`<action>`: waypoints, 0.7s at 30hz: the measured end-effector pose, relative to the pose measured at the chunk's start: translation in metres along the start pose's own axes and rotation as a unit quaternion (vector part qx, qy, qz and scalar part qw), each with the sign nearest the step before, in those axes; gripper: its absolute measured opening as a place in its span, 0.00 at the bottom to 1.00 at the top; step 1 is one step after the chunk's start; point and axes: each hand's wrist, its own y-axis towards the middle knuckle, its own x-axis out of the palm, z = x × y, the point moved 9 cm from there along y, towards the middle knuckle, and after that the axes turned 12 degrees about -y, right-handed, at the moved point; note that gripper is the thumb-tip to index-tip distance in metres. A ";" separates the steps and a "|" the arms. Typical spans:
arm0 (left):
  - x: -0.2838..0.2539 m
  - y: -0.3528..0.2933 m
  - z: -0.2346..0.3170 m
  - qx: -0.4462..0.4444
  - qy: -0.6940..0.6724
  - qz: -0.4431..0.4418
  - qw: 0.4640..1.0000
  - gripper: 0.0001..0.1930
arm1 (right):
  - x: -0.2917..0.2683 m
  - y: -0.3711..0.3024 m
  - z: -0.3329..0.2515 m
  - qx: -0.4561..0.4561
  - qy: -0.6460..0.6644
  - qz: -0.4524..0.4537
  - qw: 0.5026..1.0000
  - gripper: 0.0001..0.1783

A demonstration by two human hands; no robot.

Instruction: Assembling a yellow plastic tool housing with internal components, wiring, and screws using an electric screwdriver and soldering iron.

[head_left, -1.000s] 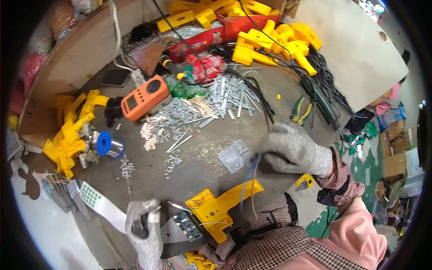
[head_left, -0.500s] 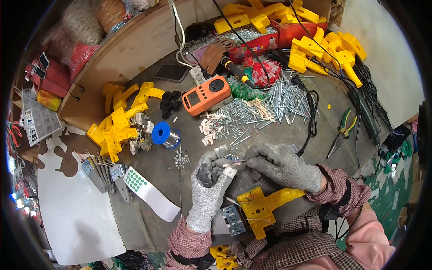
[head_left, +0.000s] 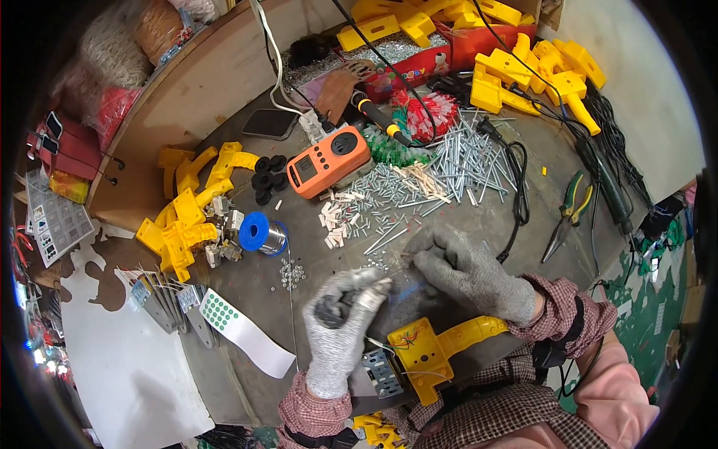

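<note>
Two hands in grey gloves are hovering close together over a cluttered dark table. The left hand is bending its fingers, its thumb and fingertips nearly meeting; whether something thin is sitting between them, I cannot tell. The right hand is curling loosely, thumb near forefinger, and its grip is equally unclear. One blue streak, too blurred to name, is showing in the gap between the hands.

One yellow casing with thin wires is lying just below the hands, near the table's front edge, its handle pointing right. One perforated metal plate is resting beside its left end.

Farther off, one blue spool, one orange meter, one dark phone and one black-and-yellow screwdriver are lying around a heap of screws too many to count. One pair of pliers is lying at right; one white strip with green dots is lying left of the left hand.
</note>
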 end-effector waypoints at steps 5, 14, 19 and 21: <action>-0.016 -0.001 0.006 0.006 -0.024 0.052 0.998 0.10 | -0.002 -0.007 -0.032 -0.084 -0.104 -0.013 0.991 0.10; -0.003 -0.003 0.011 0.003 0.050 0.014 0.999 0.10 | -0.005 -0.009 -0.040 -0.115 -0.149 -0.014 0.982 0.11; 0.000 -0.004 0.010 0.000 0.040 0.006 0.999 0.08 | -0.002 -0.010 -0.037 -0.133 -0.132 -0.027 0.982 0.12; 0.003 -0.004 0.013 0.032 0.054 -0.008 0.998 0.08 | -0.001 -0.009 -0.037 -0.119 -0.135 -0.027 0.983 0.12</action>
